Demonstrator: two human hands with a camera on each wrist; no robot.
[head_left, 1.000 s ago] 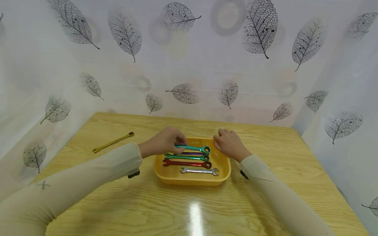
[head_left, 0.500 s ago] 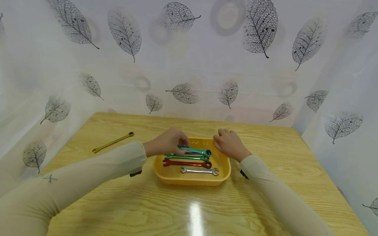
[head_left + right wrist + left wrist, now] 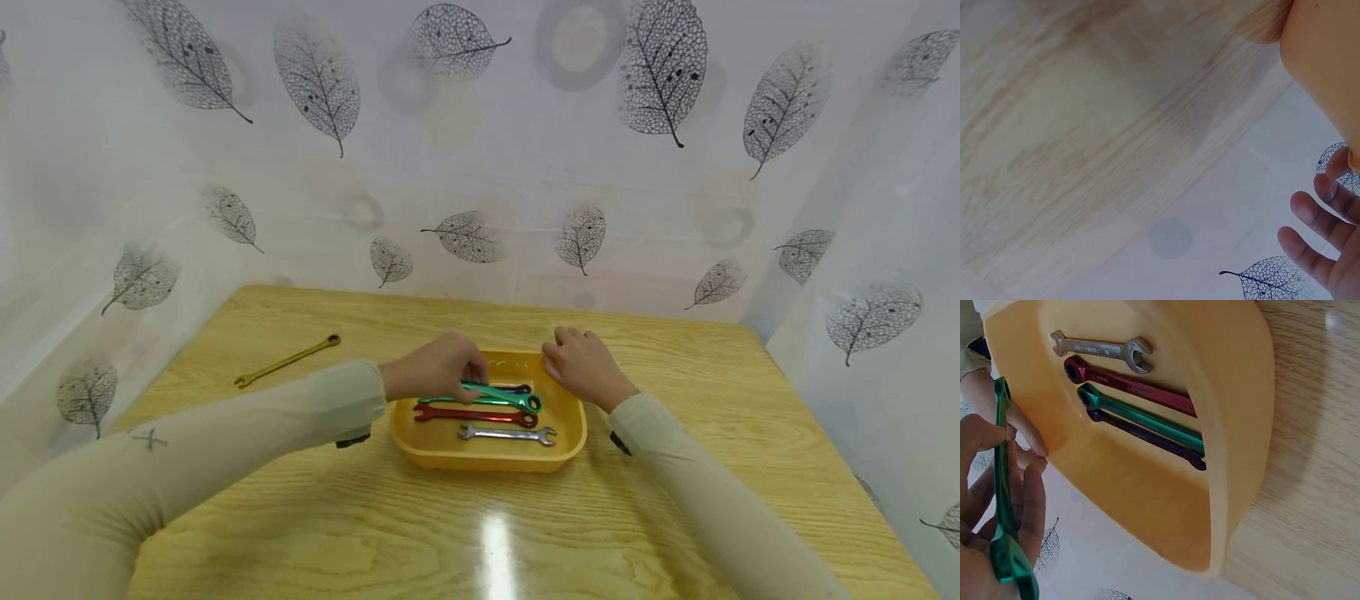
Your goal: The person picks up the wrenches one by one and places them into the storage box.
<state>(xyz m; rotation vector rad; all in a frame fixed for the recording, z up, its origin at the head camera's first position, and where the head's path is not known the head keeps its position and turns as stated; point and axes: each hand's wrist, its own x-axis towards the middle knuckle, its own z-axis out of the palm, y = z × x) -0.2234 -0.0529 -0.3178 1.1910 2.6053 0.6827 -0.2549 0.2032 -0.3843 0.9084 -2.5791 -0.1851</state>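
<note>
My left hand point(image 3: 438, 367) pinches a green ratcheting combination wrench point(image 3: 1001, 481) between thumb and fingers, raised over the yellow tray point(image 3: 487, 461). Its ring end points right, toward my other hand. Inside the tray lie a purple wrench point(image 3: 1147, 437), a second green ratcheting wrench point(image 3: 1141, 419), a red ratcheting wrench point(image 3: 476, 413) and a silver double open-end wrench point(image 3: 506, 433), roughly parallel. In the head view the held wrench partly covers the green and purple ones. My right hand point(image 3: 585, 365) grips the tray's rim at its back right corner.
A gold combination wrench point(image 3: 287, 362) lies slantwise on the wooden table point(image 3: 375, 533), left of the tray. Behind the table and along its sides hangs a white curtain point(image 3: 480, 150) printed with dark leaves.
My left hand has moved right and slightly toward me with the green wrench, whose ring end has dipped lower. The right hand and the tray have stayed put.
</note>
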